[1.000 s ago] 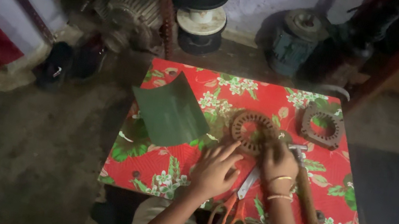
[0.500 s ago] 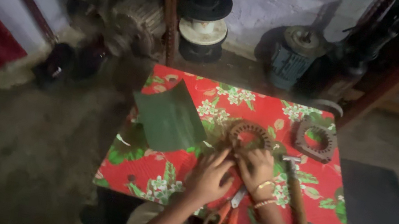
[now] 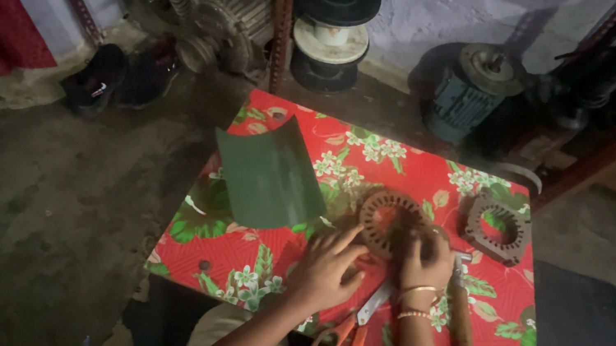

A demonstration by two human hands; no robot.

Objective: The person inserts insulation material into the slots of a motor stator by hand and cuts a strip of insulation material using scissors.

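— Where are the hands?

— Both are low on the red floral cloth (image 3: 259, 265). The left hand (image 3: 325, 268) lies flat with fingers spread, empty, its fingertips reaching up toward the round stator (image 3: 390, 222). The right hand (image 3: 428, 262) sits at the stator's lower right edge, fingers curled against it.

— Is the right hand clamped on it?

— It touches the rim, but I cannot tell whether the fingers really close round it; the light is dim and the knuckles hide the contact.

— And the stator itself?

— Lying flat on the cloth near the middle, just above both hands, between their fingertips. The left hand's index finger comes right up to its lower left edge.

— What else is about?

— A curled green sheet (image 3: 270, 175) stands left of the stator, close beside it. Orange-handled scissors (image 3: 346, 342) lie between the forearms, blades pointing up toward the right wrist. A brown wooden handle (image 3: 463, 328) lies just right of the right arm. A second, squarer stator (image 3: 497, 228) sits well apart toward the cloth's right corner.
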